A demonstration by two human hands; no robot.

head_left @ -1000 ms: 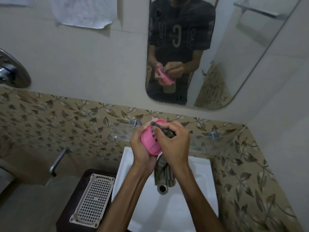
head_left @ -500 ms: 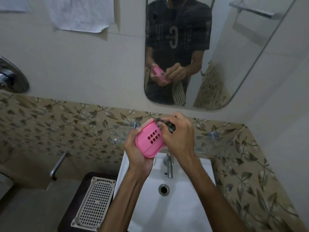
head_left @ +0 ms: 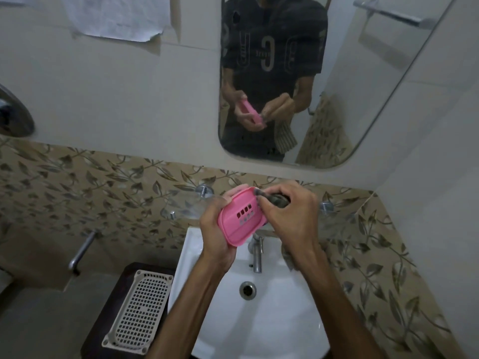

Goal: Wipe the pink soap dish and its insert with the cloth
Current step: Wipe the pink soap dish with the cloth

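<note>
Grey cloth (head_left: pixel 276 199) mostly hidden in right hand (head_left: pixel 289 216)

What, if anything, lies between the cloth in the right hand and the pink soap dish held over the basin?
Nothing visible. The left hand grips the pink soap dish above the sink, its perforated face clear. The right hand pinches the cloth right at the dish's upper right rim, no object between.

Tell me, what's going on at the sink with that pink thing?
A person is cleaning a pink soap dish over the white sink. The left hand holds the dish, tilted so its slotted side faces up. The right hand pinches a bunched dark cloth against the dish's top edge. A white grid insert lies on a dark stand beside the sink, untouched.
</note>
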